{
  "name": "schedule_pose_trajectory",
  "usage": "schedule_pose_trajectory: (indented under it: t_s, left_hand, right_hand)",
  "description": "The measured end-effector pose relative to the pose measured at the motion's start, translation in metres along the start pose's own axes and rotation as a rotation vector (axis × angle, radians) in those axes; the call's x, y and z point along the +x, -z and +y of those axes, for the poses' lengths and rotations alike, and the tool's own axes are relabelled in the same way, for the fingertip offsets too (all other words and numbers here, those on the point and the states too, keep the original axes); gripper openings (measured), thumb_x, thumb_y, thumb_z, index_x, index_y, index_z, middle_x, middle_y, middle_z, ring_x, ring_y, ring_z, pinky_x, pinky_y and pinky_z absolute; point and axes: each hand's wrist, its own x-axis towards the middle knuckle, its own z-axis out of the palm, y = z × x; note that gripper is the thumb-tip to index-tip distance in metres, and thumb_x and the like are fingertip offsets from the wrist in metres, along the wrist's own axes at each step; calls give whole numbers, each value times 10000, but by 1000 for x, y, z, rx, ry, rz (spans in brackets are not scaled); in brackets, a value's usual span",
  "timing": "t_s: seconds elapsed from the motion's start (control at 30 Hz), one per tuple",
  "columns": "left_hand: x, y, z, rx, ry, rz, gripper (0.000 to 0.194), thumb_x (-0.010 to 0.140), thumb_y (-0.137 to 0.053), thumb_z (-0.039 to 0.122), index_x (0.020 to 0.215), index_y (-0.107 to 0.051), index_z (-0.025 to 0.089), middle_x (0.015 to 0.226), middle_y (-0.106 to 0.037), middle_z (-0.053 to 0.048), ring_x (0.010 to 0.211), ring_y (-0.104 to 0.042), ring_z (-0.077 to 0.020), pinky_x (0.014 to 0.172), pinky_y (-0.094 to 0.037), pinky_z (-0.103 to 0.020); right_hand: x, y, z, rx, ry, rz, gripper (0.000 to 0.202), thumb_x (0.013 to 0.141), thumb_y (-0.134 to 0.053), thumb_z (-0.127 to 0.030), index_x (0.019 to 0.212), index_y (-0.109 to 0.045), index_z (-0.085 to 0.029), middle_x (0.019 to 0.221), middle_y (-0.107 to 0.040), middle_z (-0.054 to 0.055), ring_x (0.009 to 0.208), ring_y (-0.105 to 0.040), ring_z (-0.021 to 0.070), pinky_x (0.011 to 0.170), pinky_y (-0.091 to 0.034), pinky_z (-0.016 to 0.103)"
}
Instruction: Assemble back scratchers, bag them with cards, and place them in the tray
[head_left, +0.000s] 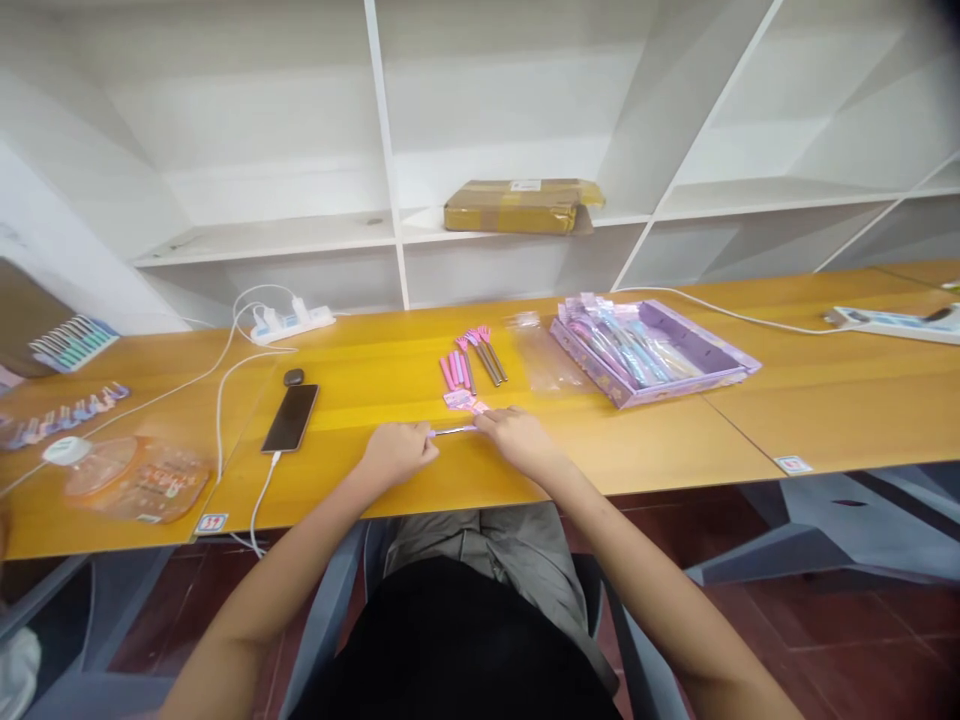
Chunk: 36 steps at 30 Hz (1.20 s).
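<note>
A thin silvery rod with a lilac end lies level between my hands, just over the table near its front edge. My left hand is closed round the left end. At the other end, my right hand grips with its fingers pressed together, hiding that tip. Just beyond are small pink printed cards. Behind them lie several pink sticks side by side. Next to these rest several dark-handled pieces with pink claw-shaped heads.
A purple tray holds several bagged items, with clear plastic bags beside it. Leftward are a charging phone, cables, a power strip and a large orange-tinted bottle. A cardboard box sits on the shelf.
</note>
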Motion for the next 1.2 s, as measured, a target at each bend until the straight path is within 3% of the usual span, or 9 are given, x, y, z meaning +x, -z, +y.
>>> schedule_pose_trajectory:
  t_s: [0.33,0.43,0.5,0.57,0.7,0.77,0.9,1.03,1.2]
  left_hand:
    - [1,4,-5,20,19,-20,431,1077,-470,357,1268,-805,163,1084,-854,-214,1026,-831,-357,845,-562,-419]
    - [-2,4,-20,66,28,-5,422,1067,-468,349,1238,-809,170,1085,-859,-198,1033,-832,-345,838,-555,-398]
    - [-10,5,-46,112,24,-8,420,1048,-467,357,1217,-812,185,1081,-865,-177,1010,-835,-345,808,-547,-388]
    - [-24,7,-86,156,26,-1,417,1016,-467,367,1160,-818,194,1053,-867,-171,964,-834,-349,769,-540,-387]
    - [-71,12,-174,211,29,56,357,945,-467,389,921,-779,217,898,-844,-152,857,-813,-335,716,-515,-377]
    - [-97,11,-198,229,48,68,308,919,-474,384,858,-736,234,832,-827,-125,794,-795,-306,677,-487,-357]
    - [-123,0,-192,211,17,106,291,914,-457,369,830,-704,240,832,-823,-122,797,-791,-305,683,-488,-367]
    - [-116,-5,-171,153,11,105,269,896,-468,363,816,-696,245,815,-819,-117,773,-782,-287,674,-490,-358]
    - [-103,-3,-169,151,-4,66,270,917,-458,359,832,-690,248,804,-813,-108,756,-773,-273,686,-488,-351]
  right_hand:
    - [-1,1,-2,5,-18,9,281,1177,-470,-238,1227,-735,-156,1142,-795,141,983,-696,242,860,-388,354]
    - [-7,5,5,-22,-46,16,295,1170,-470,-228,1280,-732,-149,1115,-791,142,967,-692,253,868,-394,362]
    - [-20,6,19,-32,-55,39,289,1153,-483,-205,1284,-736,-156,1099,-789,141,948,-688,255,884,-404,364]
    - [-42,5,46,-37,-61,98,281,1131,-497,-180,1259,-746,-167,1092,-792,138,948,-691,259,915,-422,367]
    - [-115,-6,120,-52,-118,305,338,1121,-460,-171,1249,-771,-196,1129,-814,133,991,-715,273,969,-480,382]
    - [-152,-15,150,-46,-146,371,364,1083,-453,-134,1218,-784,-204,1078,-821,126,955,-730,268,925,-512,372]
    - [-192,-31,170,-28,-184,293,407,980,-510,-88,1277,-763,-202,1001,-825,97,829,-731,251,813,-534,359]
    - [-197,-38,164,-24,-228,247,364,968,-553,-132,1266,-745,-211,999,-824,86,796,-742,237,774,-540,340]
    - [-196,-41,164,-8,-300,209,327,1025,-532,-201,1276,-741,-221,1033,-831,99,790,-756,241,743,-530,331]
